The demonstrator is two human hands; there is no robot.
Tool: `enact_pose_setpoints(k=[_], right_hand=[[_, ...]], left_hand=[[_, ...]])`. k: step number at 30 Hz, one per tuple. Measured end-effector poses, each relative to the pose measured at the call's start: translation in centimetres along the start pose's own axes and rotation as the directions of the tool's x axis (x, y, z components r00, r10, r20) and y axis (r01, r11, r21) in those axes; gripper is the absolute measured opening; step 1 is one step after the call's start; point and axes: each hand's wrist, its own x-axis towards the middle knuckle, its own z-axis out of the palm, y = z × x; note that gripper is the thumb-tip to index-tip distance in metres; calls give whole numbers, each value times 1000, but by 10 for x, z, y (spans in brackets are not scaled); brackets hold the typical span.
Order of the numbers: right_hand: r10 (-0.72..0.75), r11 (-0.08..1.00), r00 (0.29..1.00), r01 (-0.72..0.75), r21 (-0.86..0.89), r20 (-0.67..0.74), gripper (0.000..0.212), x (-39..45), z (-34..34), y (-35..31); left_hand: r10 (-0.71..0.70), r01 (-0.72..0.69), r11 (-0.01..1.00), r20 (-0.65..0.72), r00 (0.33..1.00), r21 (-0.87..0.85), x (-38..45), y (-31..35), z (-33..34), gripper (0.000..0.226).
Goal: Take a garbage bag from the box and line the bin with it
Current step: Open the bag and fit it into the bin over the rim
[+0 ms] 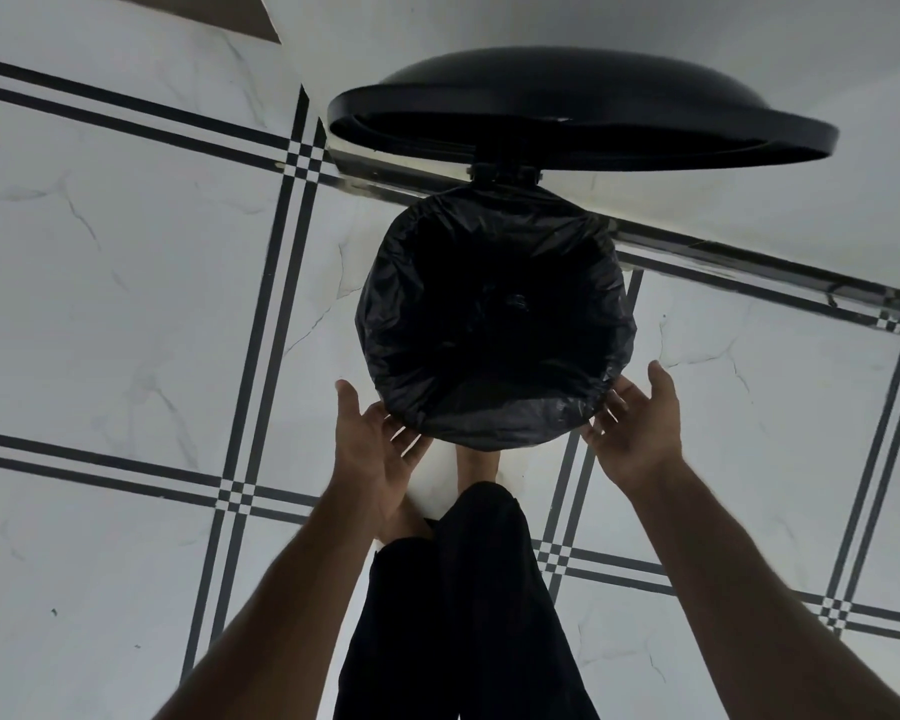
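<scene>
Progress: garbage bag (494, 324) already lines the bin (489, 439) on the tiled floor (126, 304), folded over the rim; lid (583, 116) raised at far side; box not in view | Hands: left hand (380, 449) and right hand (640, 423) spread open, palms inward, flanking the near rim, holding nothing | Remaining: apparently only final tidying.

Bag (494, 324) in bin, under lid (583, 111)
</scene>
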Motion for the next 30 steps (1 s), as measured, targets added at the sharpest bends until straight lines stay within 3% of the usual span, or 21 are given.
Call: enact_pose_setpoints(k=[4, 8, 11, 13, 16, 19, 21, 23, 25, 30], right_hand=[[-6, 997, 1000, 3, 72, 30, 45, 0, 0, -1], [-19, 999, 999, 20, -37, 37, 44, -5, -2, -5], [-104, 983, 993, 93, -161, -59, 33, -9, 2, -12], [-250, 947, 952, 203, -247, -178, 27, -8, 8, -17], [-553, 772, 809, 408, -487, -199, 22, -7, 22, -26], [-696, 569, 718, 562, -600, 13, 22, -4, 43, -42], [-641, 509, 750, 573, -642, 161, 25, 5, 62, -55], [-570, 465, 783, 557, -688, 249, 28, 16, 77, -65], [-533, 450, 804, 534, -715, 264, 33, 31, 85, -74], [-461, 473, 854, 468, -746, 243, 59, 47, 92, -80]], left_hand=[[9, -8, 999, -8, 1000, 31, 2, -1, -2, 78], [29, -14, 986, -92, 995, 164, 4, 3, -3, 82], [101, -75, 973, -112, 989, 220, 1, 8, -1, 81], [173, -134, 958, -139, 975, 253, 2, 14, 4, 77], [426, -297, 846, -226, 876, 442, 9, 28, 12, 62], [614, -479, 685, -81, 785, 549, 17, 52, 27, 49], [628, -524, 595, 54, 777, 609, 21, 72, 43, 49], [550, -488, 555, 143, 823, 674, 24, 91, 60, 63], [467, -424, 522, 167, 868, 740, 29, 104, 71, 71], [429, -392, 492, 175, 886, 778, 41, 119, 75, 67]])
